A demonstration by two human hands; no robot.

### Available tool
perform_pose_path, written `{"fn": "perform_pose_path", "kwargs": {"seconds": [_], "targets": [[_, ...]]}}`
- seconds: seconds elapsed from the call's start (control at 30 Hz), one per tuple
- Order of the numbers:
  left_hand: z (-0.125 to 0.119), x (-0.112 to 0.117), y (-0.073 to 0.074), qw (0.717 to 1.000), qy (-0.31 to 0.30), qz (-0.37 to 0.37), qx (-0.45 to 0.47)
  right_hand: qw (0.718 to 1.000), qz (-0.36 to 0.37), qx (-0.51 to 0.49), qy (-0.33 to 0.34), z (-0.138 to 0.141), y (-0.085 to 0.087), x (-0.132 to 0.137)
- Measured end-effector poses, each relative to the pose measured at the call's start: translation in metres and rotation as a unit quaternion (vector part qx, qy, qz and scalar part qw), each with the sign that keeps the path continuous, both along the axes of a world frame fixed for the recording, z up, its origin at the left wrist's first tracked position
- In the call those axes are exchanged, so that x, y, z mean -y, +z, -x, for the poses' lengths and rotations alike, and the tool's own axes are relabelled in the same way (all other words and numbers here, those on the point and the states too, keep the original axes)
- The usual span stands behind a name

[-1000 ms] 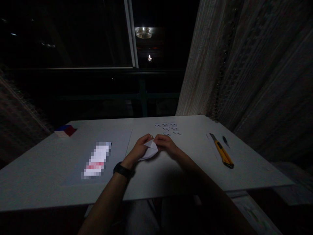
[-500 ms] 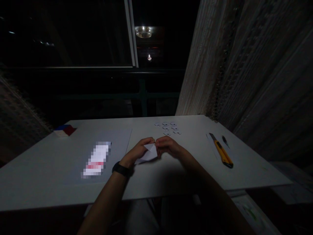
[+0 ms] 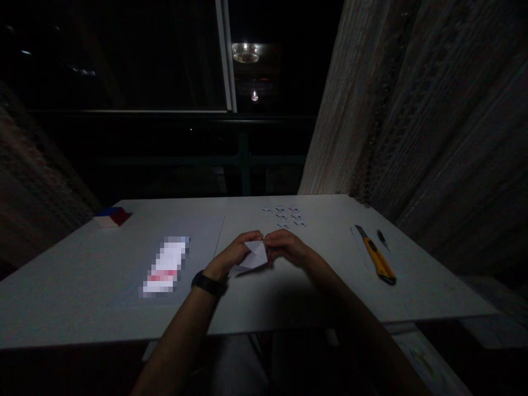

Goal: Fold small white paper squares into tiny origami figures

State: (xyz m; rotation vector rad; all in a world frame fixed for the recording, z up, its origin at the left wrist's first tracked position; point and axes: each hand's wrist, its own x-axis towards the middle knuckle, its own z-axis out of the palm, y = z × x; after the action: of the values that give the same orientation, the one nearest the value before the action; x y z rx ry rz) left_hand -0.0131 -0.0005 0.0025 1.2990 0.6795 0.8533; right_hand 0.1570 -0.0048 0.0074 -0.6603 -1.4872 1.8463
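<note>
A small sheet of white paper (image 3: 254, 256), creased into triangular folds, is held just above the white table between my two hands. My left hand (image 3: 238, 253), with a dark band on its wrist, grips the paper from the left, thumb along the upper edge. Closed on the paper's upper right corner is my right hand (image 3: 286, 245), its fingertips meeting the left thumb. The far sides of both hands' fingers are partly hidden. Beyond the hands, several small pale pieces with dark marks (image 3: 282, 216) lie in loose rows.
On the right of the table (image 3: 330, 302) lie a yellow box cutter (image 3: 376, 256) and a small dark pointed object (image 3: 382, 237). A bright pixelated rectangle (image 3: 166, 264) lies on the left, with a blue, red and white block (image 3: 111, 216) behind it. Curtains (image 3: 330, 110) hang at the right.
The whole view has shifted slightly, so things appear a little further right. Both hands keep their hold on the folded paper, with hardly any visible movement.
</note>
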Motion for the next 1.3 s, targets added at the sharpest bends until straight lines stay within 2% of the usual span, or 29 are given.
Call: {"fn": "perform_pose_path", "kwargs": {"seconds": [0.2,0.4,0.6,0.7,0.87,1.03,1.13,1.3], "targets": [[-0.001,0.006,0.004,1.0,-0.005,-0.007,-0.009,1.0,-0.009,0.023,-0.008,-0.001,0.0,-0.001],[-0.004,0.01,0.009,0.998,0.03,-0.032,-0.047,0.998,-0.028,0.05,-0.038,-0.001,-0.001,-0.003],[-0.005,0.001,0.004,0.981,0.084,-0.154,-0.084,0.996,-0.05,0.062,-0.047,0.003,-0.002,-0.004],[-0.005,-0.001,0.003,0.973,0.099,-0.182,-0.105,0.993,-0.069,0.074,-0.056,0.005,-0.002,-0.003],[-0.006,0.001,0.004,0.973,0.112,-0.169,-0.109,0.986,-0.109,0.095,-0.083,0.004,-0.004,-0.005],[-0.006,0.001,0.003,0.971,0.119,-0.171,-0.118,0.971,-0.146,0.117,-0.147,0.003,-0.007,-0.01],[-0.006,-0.001,0.0,0.964,0.158,-0.161,-0.14,0.971,-0.132,0.115,-0.161,0.004,-0.007,-0.01],[-0.007,-0.005,0.0,0.952,0.237,-0.13,-0.143,0.98,-0.067,0.1,-0.16,0.008,-0.004,-0.009]]}}
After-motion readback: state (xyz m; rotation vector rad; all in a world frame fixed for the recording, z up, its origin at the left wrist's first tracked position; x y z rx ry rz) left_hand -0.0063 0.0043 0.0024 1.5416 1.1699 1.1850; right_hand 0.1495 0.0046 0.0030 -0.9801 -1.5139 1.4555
